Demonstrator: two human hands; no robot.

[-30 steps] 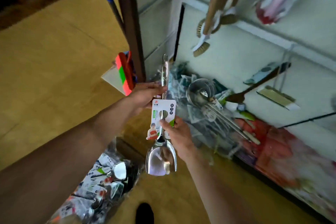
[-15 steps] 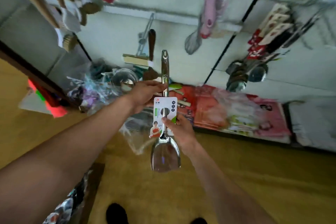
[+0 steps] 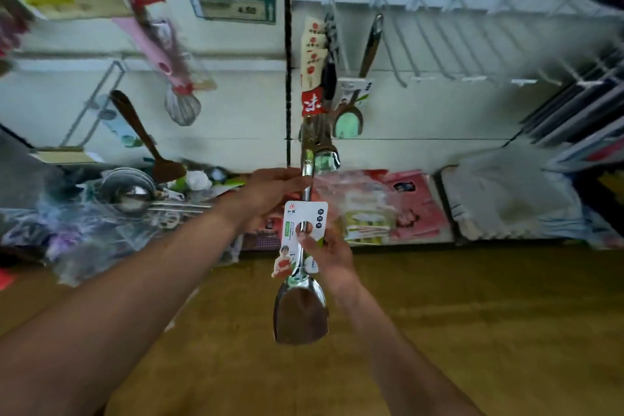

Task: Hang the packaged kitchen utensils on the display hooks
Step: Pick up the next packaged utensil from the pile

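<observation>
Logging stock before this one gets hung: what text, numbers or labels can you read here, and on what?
"4.50": hanging price tag, slightly blurred.
Unreadable, too small: brand characters and print on the card of the held spatula.
Unreadable, blurred: white character on the red label among the hung utensils; other packaging.

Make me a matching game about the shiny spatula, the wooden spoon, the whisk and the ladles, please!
Things
1. steel spatula
2. wooden spoon
3. whisk
4. ladles

Clues
A. has a pink handle
B. lying in the heap low on the left
C. held by the left hand and the right hand
D. brown, hanging on the wall

Pairs: 1-C, 2-D, 3-A, 4-B
</observation>
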